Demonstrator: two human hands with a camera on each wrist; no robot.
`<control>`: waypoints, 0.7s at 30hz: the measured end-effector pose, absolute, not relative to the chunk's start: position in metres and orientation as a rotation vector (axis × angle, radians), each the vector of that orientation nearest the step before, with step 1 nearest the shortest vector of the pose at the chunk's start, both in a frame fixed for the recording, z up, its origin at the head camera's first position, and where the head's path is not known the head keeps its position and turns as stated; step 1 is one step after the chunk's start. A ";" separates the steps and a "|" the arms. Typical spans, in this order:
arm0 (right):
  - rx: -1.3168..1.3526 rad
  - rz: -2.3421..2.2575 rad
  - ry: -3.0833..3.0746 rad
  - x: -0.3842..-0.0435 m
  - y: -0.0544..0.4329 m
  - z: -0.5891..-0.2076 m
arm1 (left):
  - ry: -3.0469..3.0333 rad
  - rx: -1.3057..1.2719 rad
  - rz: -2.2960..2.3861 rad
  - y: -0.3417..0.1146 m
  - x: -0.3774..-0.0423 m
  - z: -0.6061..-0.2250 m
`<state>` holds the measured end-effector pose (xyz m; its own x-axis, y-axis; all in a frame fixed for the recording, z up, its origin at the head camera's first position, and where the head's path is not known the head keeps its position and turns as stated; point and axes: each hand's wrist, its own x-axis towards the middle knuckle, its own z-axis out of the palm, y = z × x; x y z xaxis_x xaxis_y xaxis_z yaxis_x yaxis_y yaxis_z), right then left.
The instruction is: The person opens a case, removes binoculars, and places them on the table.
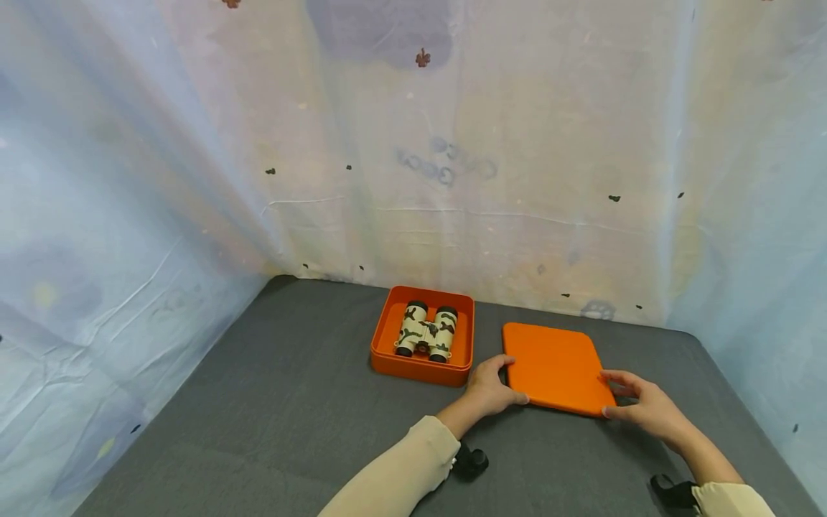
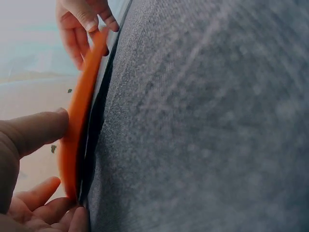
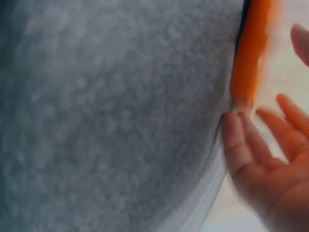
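A flat orange lid (image 1: 555,370) lies level at or just above the grey table, right of an orange box. My left hand (image 1: 487,388) holds its near left corner, thumb at the front edge and fingers along the left edge. In the left wrist view the thumb (image 2: 41,129) touches the lid (image 2: 77,130). My right hand (image 1: 649,409) is at the near right corner, fingers extended and spread around it. The right wrist view shows those fingers (image 3: 239,140) at the end of the lid (image 3: 251,58), slightly blurred. The lid's underside is hidden.
The open orange box (image 1: 420,372) stands left of the lid near the table's back edge. Inside lie camouflage-patterned binoculars (image 1: 428,332). Grey cloth covers the table (image 1: 278,402). A pale patterned curtain (image 1: 517,143) hangs behind and along both sides.
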<state>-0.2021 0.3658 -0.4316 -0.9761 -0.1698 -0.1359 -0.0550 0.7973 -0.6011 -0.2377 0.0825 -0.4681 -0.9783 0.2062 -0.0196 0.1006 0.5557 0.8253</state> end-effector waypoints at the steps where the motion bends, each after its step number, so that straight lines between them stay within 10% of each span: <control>1: -0.178 -0.940 2.793 -0.202 0.365 -0.431 | 2.671 0.263 1.408 0.083 -0.238 -0.468; 21: -0.142 -0.946 2.821 -0.203 0.360 -0.428 | 2.712 0.302 1.369 0.083 -0.235 -0.463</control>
<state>-0.2031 0.3603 -0.4283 -0.9823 -0.1414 -0.1231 -0.0385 0.7949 -0.6055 -0.2353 0.0827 -0.4634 -0.9766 0.2150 0.0096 0.1354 0.5792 0.8039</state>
